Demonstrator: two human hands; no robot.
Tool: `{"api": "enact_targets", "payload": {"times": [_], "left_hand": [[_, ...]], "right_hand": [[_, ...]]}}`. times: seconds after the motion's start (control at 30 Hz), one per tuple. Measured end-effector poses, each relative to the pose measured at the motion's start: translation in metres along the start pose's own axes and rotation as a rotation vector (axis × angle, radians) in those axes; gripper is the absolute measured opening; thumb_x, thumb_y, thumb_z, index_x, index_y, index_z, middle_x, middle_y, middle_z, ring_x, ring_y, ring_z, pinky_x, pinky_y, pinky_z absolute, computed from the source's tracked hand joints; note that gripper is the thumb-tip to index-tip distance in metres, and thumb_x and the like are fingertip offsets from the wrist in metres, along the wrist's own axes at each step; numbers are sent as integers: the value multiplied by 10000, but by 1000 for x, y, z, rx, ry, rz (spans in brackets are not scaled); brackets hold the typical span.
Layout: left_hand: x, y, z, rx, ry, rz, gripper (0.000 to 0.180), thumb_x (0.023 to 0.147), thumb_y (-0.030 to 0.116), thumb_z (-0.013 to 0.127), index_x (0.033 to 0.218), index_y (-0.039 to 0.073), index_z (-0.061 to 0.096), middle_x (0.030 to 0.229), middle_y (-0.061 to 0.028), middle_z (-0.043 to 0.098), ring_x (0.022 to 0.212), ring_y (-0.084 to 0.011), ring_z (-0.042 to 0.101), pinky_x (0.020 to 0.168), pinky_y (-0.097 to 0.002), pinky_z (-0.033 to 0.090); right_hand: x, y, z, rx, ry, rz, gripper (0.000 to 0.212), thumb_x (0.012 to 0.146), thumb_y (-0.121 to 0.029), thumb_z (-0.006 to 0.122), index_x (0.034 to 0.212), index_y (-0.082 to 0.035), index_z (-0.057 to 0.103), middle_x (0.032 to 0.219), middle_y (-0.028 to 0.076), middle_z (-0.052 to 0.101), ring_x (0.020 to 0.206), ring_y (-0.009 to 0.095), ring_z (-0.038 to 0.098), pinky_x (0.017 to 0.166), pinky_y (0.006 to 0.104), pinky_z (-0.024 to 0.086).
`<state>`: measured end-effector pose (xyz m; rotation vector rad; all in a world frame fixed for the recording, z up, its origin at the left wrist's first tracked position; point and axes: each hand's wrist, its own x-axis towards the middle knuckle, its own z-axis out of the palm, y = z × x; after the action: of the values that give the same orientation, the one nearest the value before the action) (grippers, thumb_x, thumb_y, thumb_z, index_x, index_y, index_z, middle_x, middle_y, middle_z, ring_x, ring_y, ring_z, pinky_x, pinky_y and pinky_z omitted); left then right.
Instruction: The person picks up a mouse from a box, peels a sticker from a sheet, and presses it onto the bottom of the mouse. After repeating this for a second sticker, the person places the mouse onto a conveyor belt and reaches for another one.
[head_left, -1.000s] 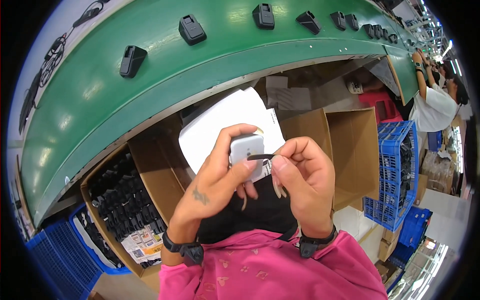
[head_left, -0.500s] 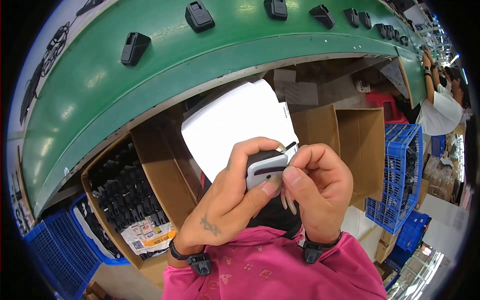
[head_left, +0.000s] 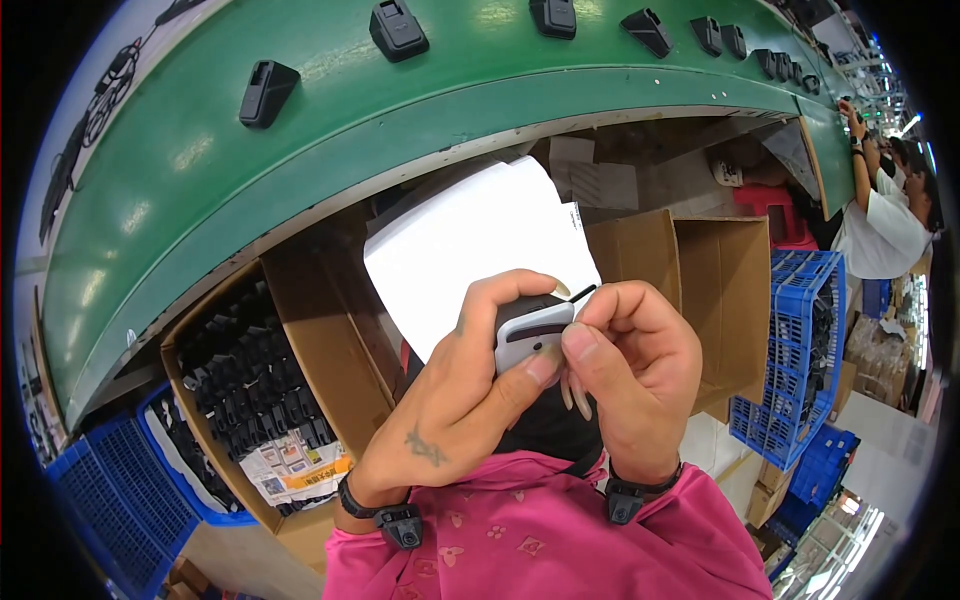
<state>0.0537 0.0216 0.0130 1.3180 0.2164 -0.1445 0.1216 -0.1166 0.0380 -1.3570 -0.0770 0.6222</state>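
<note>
A part-hidden grey device (head_left: 511,353) is grasped by the left hand (head_left: 455,385); hold by the right hand (head_left: 640,375) cannot be told. Beyond the grip, a green bench (head_left: 195,165) is seen.

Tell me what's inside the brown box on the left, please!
The brown box holds many small black parts, with a printed sheet over some. Anything beneath them is covered.

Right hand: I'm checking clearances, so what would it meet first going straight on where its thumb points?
The pale grey device in the left hand, at the thumb tip of the right hand; depth is unclear, so they may be touching.
</note>
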Motion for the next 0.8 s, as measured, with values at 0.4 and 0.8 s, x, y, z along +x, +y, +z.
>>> {"api": "enact_targets", "payload": {"times": [0.4,0.8], "left_hand": [[-2,3,1,-21,18,-47,396,951,126,502,1301,35,340,1049,-156,572,944,-228,581,838,-330,450],[-1,0,2,54,54,-18,384,945,129,506,1286,34,357,1079,-172,566,964,-270,587,845,-347,451]], "right_hand": [[1,4,6,36,22,-39,94,895,-46,596,916,9,522,756,15,558,604,33,496,540,177,412],[4,9,5,19,24,-78,82,898,-30,586,933,16,528,752,16,565,605,30,498,530,172,409]]}}
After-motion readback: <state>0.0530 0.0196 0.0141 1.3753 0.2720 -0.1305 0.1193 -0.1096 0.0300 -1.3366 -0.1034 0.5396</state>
